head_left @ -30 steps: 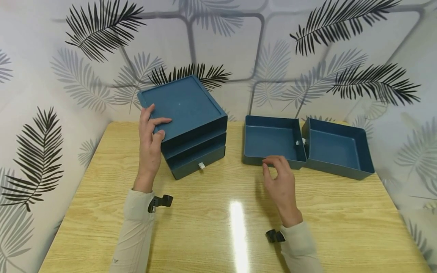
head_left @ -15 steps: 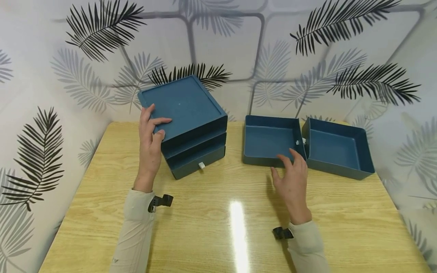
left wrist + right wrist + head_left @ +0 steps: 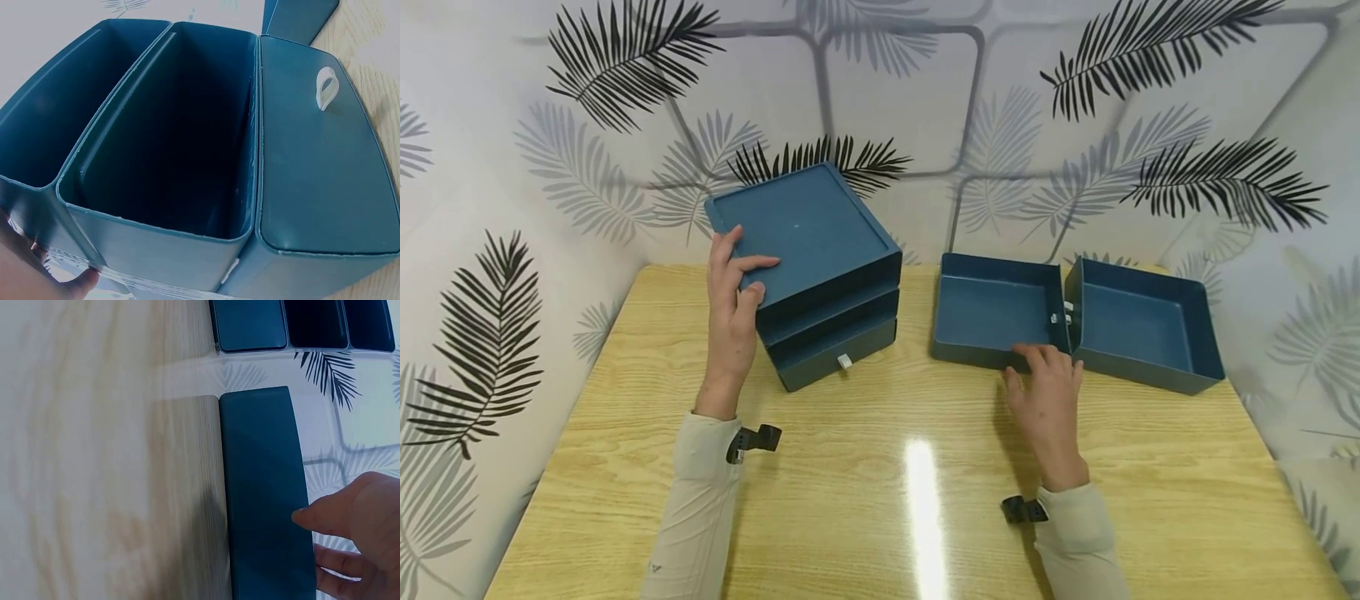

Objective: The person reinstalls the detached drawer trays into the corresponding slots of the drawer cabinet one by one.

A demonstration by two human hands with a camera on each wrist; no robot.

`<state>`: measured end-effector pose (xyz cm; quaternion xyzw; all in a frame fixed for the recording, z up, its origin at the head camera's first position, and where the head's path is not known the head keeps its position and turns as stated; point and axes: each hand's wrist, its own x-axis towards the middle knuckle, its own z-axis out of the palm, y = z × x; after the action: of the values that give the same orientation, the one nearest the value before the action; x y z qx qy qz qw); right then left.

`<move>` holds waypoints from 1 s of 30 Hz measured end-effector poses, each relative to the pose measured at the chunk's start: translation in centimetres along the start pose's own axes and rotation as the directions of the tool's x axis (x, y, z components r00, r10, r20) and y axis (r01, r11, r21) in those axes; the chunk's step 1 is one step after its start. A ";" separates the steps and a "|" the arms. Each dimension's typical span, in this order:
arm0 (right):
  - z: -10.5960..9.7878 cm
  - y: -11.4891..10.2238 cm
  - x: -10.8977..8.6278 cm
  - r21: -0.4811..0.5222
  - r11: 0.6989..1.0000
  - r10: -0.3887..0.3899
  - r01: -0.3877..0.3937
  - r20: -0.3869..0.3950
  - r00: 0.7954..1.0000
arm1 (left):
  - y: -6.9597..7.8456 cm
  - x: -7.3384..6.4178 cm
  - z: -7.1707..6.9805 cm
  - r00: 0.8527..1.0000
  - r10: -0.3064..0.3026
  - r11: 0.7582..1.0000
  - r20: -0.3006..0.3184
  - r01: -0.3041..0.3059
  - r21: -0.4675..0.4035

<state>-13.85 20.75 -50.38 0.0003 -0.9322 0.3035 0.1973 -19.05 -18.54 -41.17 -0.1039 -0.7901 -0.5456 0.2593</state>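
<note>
A blue drawer cabinet stands at the left of the table. Its upper two slots gape, and the lowest holds a drawer with a white pull tab. My left hand rests on the cabinet's left side and top, index finger stretched over the top. To the right, two loose blue drawers lie side by side, open side up. My right hand pinches the near wall of the left loose drawer close to its right corner. In the right wrist view, the thumb is outside that wall and the fingers beyond it.
The second loose drawer sits at the right, slightly turned, its corner close to the first. White pull tabs show between the two. Behind the wooden table hangs a leaf-patterned cloth.
My right hand has moved right and taken hold of the left loose drawer's near wall. That drawer has shifted slightly left at its near side. My left hand has stayed put.
</note>
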 end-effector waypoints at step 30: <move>0.8 -1.5 -0.6 -0.186 0.975 -0.121 0.117 -0.009 0.993 | -0.1 0.1 0.0 1.000 0.015 1.000 -0.007 -0.015 -0.008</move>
<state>-13.42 18.98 -50.28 0.0346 -0.9526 0.2029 0.2240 -19.16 -18.55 -41.22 -0.1088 -0.7861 -0.5473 0.2658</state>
